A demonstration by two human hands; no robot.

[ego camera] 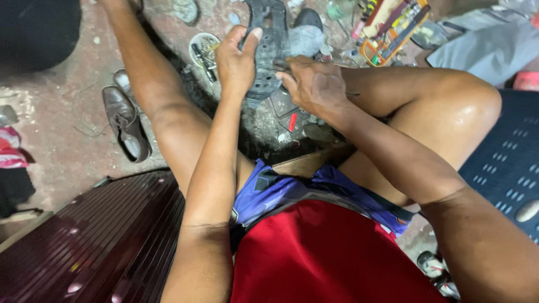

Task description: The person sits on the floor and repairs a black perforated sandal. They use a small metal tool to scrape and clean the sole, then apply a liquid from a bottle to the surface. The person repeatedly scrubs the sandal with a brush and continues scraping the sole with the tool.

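Note:
My left hand (236,62) grips a dark grey shoe sole (268,33), tread side up, holding it upright over the floor between my legs. My right hand (313,84) is closed around a thin metal tool (353,93) and presses against the sole's right edge. The tool's tip is hidden behind my fingers. Both forearms reach forward from my lap.
A pair of brown leather shoes (126,120) lies on the concrete floor at left. A round tin with small tools (202,47) and an orange tray of tools (390,31) sit ahead. A ribbed maroon case (101,241) is at lower left, a dark blue plastic seat (505,163) at right.

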